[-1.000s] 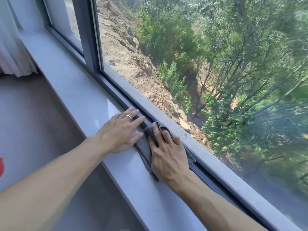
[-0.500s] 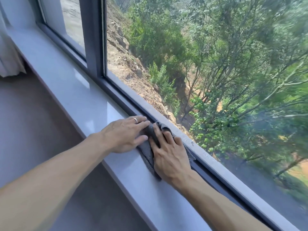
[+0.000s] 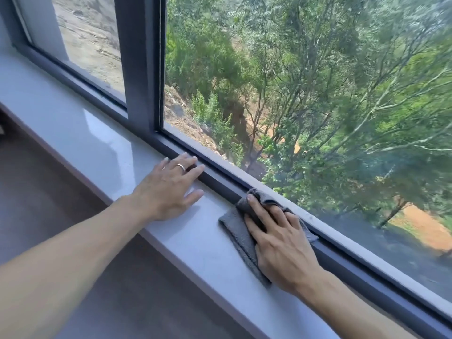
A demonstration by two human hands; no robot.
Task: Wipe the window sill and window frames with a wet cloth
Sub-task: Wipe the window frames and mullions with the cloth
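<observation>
**Cloth at the frame's lower rail**

Right hand (image 3: 281, 243) lies flat on a folded grey microfibre cloth (image 3: 238, 232), fingers straight and slightly spread, pressing the cloth's far edge into the dark grey metal window frame (image 3: 220, 178). The cloth's near part lies on the pale glossy stone window sill (image 3: 102, 148). Left hand (image 3: 168, 187) rests palm-down on the sill, left of the cloth and apart from it, fingers straight and a little apart, tips touching the frame; silver ring (image 3: 181, 166) on one finger. Trees (image 3: 318, 94) show through the glass.
</observation>
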